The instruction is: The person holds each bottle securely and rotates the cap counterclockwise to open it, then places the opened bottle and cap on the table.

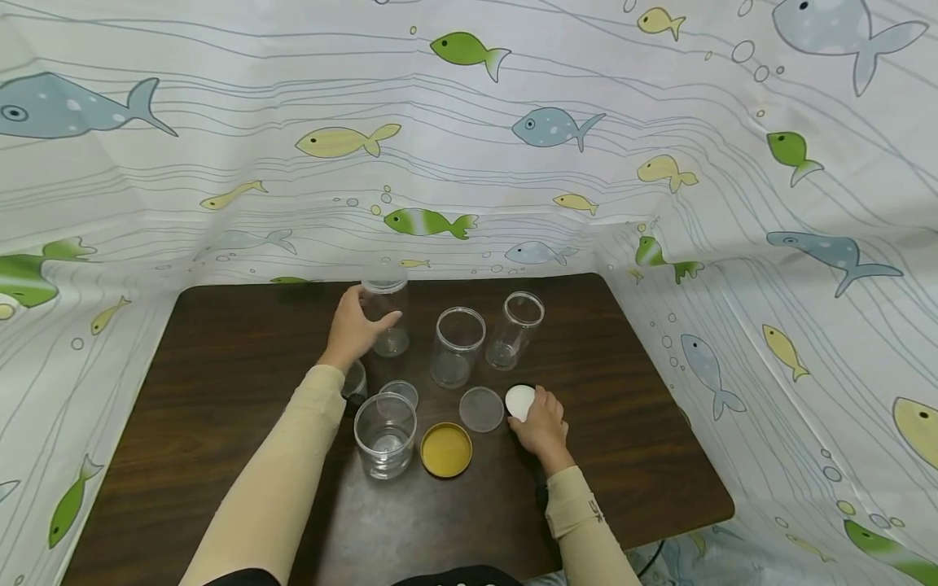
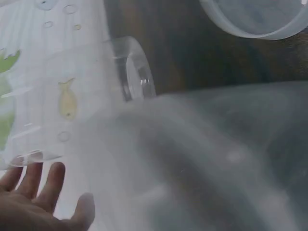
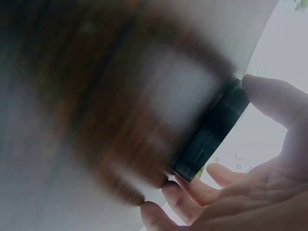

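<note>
At the back of the table my left hand (image 1: 355,325) is spread beside a tall clear jar (image 1: 386,313). In the left wrist view its fingertips (image 2: 55,173) are right at the jar's (image 2: 86,91) edge, and the thumb stands apart from it. My right hand (image 1: 543,422) pinches a black lid with a white inside (image 1: 519,402), close over the table. The right wrist view shows the lid's black rim (image 3: 211,132) between thumb and fingertips. A frosted round lid (image 1: 481,409) lies just left of the right hand.
Two clear open jars (image 1: 458,350) (image 1: 515,332) stand at the back middle. A wide clear jar (image 1: 385,435), a small clear round piece (image 1: 400,392) and a gold lid (image 1: 446,450) are nearer. Another clear container (image 1: 355,379) is partly hidden by the left wrist. A fish-print sheet (image 1: 425,187) surrounds the table.
</note>
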Tool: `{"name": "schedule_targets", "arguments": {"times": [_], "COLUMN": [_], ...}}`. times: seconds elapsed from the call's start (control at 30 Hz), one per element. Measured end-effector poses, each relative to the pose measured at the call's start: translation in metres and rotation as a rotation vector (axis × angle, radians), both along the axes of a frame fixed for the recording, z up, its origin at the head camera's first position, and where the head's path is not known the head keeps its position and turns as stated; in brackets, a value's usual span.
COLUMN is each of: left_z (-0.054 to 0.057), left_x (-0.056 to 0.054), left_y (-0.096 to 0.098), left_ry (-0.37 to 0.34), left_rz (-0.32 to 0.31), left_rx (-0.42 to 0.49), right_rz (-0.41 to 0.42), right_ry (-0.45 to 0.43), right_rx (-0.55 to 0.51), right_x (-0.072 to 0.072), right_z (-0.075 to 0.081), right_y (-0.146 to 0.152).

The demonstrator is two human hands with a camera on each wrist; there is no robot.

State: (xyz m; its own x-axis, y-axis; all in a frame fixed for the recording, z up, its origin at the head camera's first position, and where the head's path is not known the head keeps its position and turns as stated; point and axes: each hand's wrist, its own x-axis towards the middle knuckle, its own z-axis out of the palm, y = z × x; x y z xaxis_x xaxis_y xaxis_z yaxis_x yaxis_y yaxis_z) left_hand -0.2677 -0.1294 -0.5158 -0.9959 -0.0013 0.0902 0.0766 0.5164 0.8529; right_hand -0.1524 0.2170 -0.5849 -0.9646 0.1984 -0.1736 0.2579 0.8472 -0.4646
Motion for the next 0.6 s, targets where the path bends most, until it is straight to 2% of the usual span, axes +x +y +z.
{"name": "schedule_targets", "arguments": {"times": [0.1,0.2,0.4,0.5,0.6], "left_z": [0.008,0.019,0.04,0.046,0.045], "left_x": [0.004,0.009,0.023,0.034,0.046], "left_y": [-0.006,-0.013,-0.028,-0.037,-0.047], "left_ry": [0.012,0.058,0.229,0.29,0.327], "left_rz": [-0.004,0.007,0.092,0.133,0.166], "left_rx": [0.03,0.059,0.123,0.162,0.194], "right_rz": [0.002,0.001,0.005,0.005,-0.002], "right_ry": [0.004,0.01,0.013,0.007,0.004], "right_rx": [-0.003,-0.009,-0.002,-0.008,-0.029], "right_x": [0.001,0.001,0.0,0.0,0.001], "right_z": [0.0,0.001,0.0,0.0,0.0], "right_y": [-0.001,-0.001,0.0,0.001,0.001]}}
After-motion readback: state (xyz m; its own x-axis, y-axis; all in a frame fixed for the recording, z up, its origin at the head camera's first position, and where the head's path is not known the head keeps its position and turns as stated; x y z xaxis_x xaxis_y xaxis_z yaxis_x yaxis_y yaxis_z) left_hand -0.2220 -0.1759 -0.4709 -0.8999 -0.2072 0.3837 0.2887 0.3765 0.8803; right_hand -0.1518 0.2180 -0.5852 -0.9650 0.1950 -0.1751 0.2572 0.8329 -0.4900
